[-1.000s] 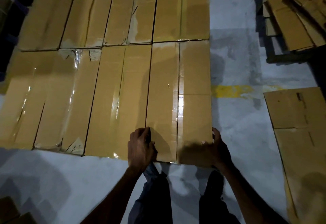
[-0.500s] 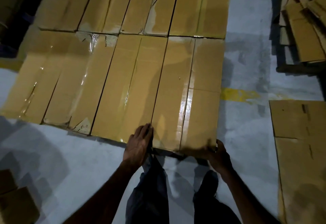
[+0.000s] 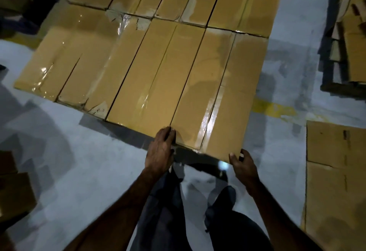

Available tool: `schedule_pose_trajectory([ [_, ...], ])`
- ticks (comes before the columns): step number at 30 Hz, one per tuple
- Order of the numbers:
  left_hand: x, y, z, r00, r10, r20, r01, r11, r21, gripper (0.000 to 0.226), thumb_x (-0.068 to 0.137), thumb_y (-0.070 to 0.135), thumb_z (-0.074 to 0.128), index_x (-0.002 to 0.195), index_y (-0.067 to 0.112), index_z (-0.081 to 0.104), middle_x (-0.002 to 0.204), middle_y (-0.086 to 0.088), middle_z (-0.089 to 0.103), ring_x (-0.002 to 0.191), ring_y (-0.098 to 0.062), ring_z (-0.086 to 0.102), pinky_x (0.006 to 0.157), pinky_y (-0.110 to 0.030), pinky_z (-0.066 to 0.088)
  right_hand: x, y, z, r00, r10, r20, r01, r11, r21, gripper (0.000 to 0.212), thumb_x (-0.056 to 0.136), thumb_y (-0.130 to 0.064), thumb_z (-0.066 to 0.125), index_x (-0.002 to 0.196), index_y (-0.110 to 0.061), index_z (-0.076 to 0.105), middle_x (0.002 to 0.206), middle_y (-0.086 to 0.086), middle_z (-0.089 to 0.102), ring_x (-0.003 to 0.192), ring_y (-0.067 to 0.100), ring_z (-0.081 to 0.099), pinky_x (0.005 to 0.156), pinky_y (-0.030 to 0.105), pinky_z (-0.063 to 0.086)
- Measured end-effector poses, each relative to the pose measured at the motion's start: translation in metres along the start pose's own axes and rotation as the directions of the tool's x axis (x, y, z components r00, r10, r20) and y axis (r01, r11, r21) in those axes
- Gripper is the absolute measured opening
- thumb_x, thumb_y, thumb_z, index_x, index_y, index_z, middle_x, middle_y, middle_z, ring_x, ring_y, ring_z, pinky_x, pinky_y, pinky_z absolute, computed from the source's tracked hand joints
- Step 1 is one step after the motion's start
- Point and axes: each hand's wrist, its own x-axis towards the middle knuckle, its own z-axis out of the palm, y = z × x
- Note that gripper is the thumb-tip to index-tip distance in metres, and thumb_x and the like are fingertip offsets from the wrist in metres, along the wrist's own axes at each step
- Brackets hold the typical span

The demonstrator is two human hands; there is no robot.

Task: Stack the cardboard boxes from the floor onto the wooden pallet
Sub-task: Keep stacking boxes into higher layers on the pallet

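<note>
Seen from the head camera, looking down over dark trousers point(image 3: 164, 207) and a dark shoe point(image 3: 220, 199) on a pale grey concrete floor point(image 3: 83, 171). Filling the frame from 9 o'clock to 1 o'clock: a flat layer of long tan cardboard boxes point(image 3: 138, 68), taped along their seams, laid edge to edge in 2 rows, near row and far row touching. Whatever carries that layer stays hidden beneath it, so the wooden pallet cannot be made out.

Nearest box at the layer's 5 o'clock corner: a long tan cardboard box with a glossy tape strip point(image 3: 213, 100), lying flat, flush against its neighbour at 9 o'clock. Left hand point(image 3: 159, 151) lying along that box's near left edge, fingers fairly straight, fingertips reaching the seam between it and the neighbour; grip released, only touching. Right hand point(image 3: 242, 166) at the box's near right corner, thumb just over the top edge, fingers curved loosely; grasping or merely touching cannot be told.

At 3 o'clock, a worn yellow painted line point(image 3: 275, 109) on the floor. At 4 o'clock, flattened brown cardboard sheets point(image 3: 336, 161) lying on the floor. At 2 o'clock, a dim stack of cardboard on a dark frame point(image 3: 354, 56). At 8 o'clock, brown cartons in shadow point(image 3: 13, 193).
</note>
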Motion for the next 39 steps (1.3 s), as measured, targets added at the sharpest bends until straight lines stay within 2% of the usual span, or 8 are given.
schedule_pose_trajectory([
  [9,-0.102,0.040,0.062,0.824,-0.560,0.089,0.492,0.629,-0.602,0.061,0.093,0.013,0.073,0.150,0.011,0.053,0.143,-0.009,0.057,0.124,-0.028,0.059,0.102,-0.042,0.051,-0.050,0.048,0.015,0.998,0.004,0.058,0.007,0.981,-0.195,0.039,0.105,-0.040,0.059,0.080,-0.011,0.067,0.090,0.016,0.073,0.095,0.040,0.069,0.089,0.045,0.055],
  [16,-0.104,0.014,0.085,0.721,-0.605,0.338,0.586,0.273,-0.763,0.067,0.093,0.019,0.078,0.154,0.012,0.051,0.145,-0.006,0.061,0.130,-0.027,0.060,0.111,-0.041,0.048,-0.083,0.034,0.055,0.957,-0.237,0.169,0.288,0.858,-0.426,0.022,0.103,-0.032,0.065,0.120,-0.021,0.072,0.116,0.002,0.074,0.108,0.022,0.067,0.096,0.035,0.052],
  [24,-0.091,-0.003,0.128,0.690,-0.565,0.452,0.556,0.014,-0.831,0.063,0.099,0.005,0.067,0.157,0.012,0.044,0.146,-0.009,0.055,0.130,-0.027,0.058,0.111,-0.046,0.050,-0.078,-0.015,0.070,0.624,-0.668,0.405,0.715,0.280,-0.640,0.032,0.103,-0.019,0.061,0.133,-0.012,0.065,0.129,0.010,0.067,0.117,0.027,0.062,0.098,0.036,0.047],
  [29,-0.057,-0.015,0.150,0.717,-0.557,0.420,0.522,0.029,-0.852,0.032,0.108,0.007,0.043,0.127,0.027,0.057,0.079,0.007,0.026,0.118,-0.019,0.057,0.098,-0.029,0.054,-0.040,-0.055,0.079,0.435,-0.693,0.575,0.754,-0.068,-0.653,0.047,0.100,-0.019,0.063,0.146,-0.010,0.055,0.149,0.016,0.053,0.131,0.036,0.053,0.106,0.052,0.047],
  [30,-0.049,-0.017,0.155,0.721,-0.567,0.399,0.502,0.029,-0.864,0.042,0.109,0.002,0.038,0.146,0.016,0.051,0.173,-0.013,0.006,0.131,-0.026,0.055,0.109,-0.033,0.048,-0.032,-0.063,0.081,0.418,-0.693,0.587,0.751,-0.101,-0.653,0.051,0.101,-0.021,0.063,0.149,-0.012,0.052,0.154,0.016,0.049,0.137,0.036,0.049,0.110,0.054,0.046],
  [31,-0.043,-0.019,0.162,0.717,-0.569,0.402,0.486,-0.004,-0.874,0.051,0.107,-0.005,0.038,0.156,0.006,0.041,0.139,-0.010,0.060,0.125,-0.029,0.059,0.106,-0.032,0.050,-0.023,-0.069,0.084,0.393,-0.687,0.611,0.753,-0.141,-0.643,0.054,0.102,-0.024,0.063,0.153,-0.014,0.047,0.159,0.016,0.044,0.141,0.037,0.045,0.113,0.056,0.043],
  [33,-0.034,-0.019,0.174,0.696,-0.580,0.423,0.459,-0.093,-0.884,0.060,0.103,-0.012,0.040,0.161,0.004,0.034,0.101,0.007,0.057,0.083,-0.015,0.059,0.064,-0.018,0.049,-0.005,-0.078,0.090,0.353,-0.644,0.679,0.764,-0.221,-0.606,0.062,0.104,-0.032,0.060,0.159,-0.015,0.037,0.166,0.016,0.033,0.151,0.038,0.035,0.119,0.060,0.036],
  [39,-0.002,-0.003,0.189,0.728,-0.570,0.382,0.300,-0.237,-0.924,0.063,0.098,-0.016,0.046,0.153,0.015,0.047,0.125,0.001,0.070,0.086,-0.004,0.072,0.069,-0.020,0.058,0.036,-0.078,0.105,0.326,-0.560,0.762,0.732,-0.360,-0.578,0.084,0.103,-0.046,0.054,0.169,-0.021,0.007,0.177,0.011,-0.001,0.162,0.033,0.002,0.128,0.059,0.007],
])
